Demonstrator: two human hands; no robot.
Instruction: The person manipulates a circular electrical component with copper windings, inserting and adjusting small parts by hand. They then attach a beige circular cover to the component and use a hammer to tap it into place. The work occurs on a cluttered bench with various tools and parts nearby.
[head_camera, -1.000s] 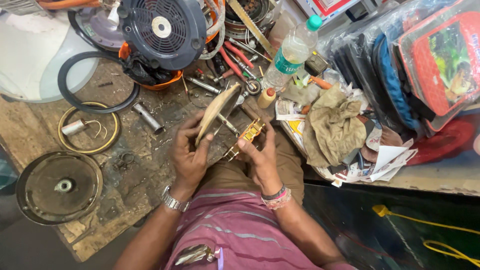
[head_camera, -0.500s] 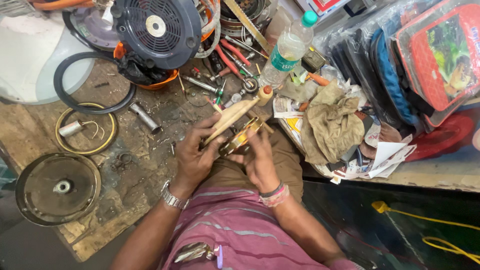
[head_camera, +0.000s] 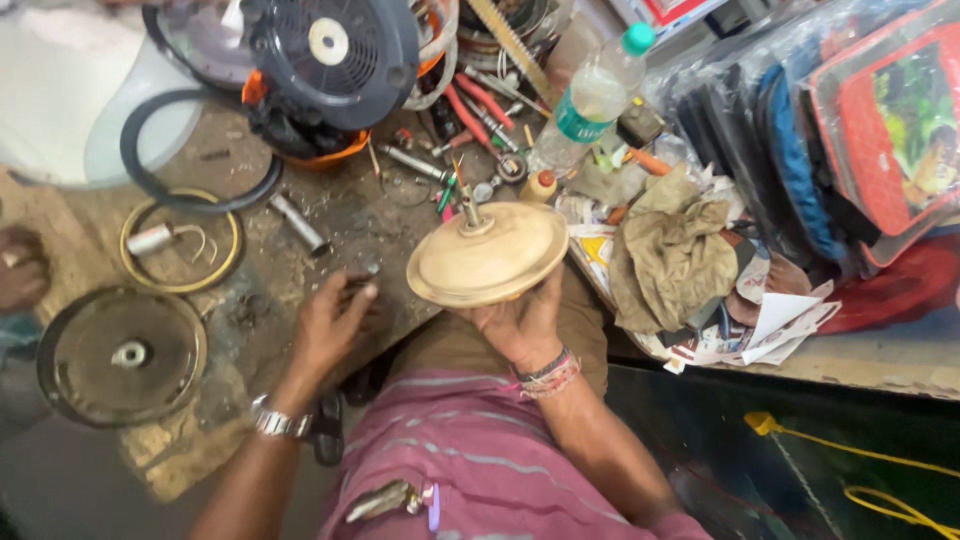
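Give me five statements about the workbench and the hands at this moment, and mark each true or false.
1. The right hand holds up a cream-coloured disc with a shaft on top. True.
2. The left hand grips the plastic bottle. False: it is down at the bench surface, far from the bottle.
3. The bottle has a green cap. True.
4. The dark metal disc lies on the crumpled rag. False: it lies at the bench's other end.
5. The left wrist is bare. False: it wears a metal watch.
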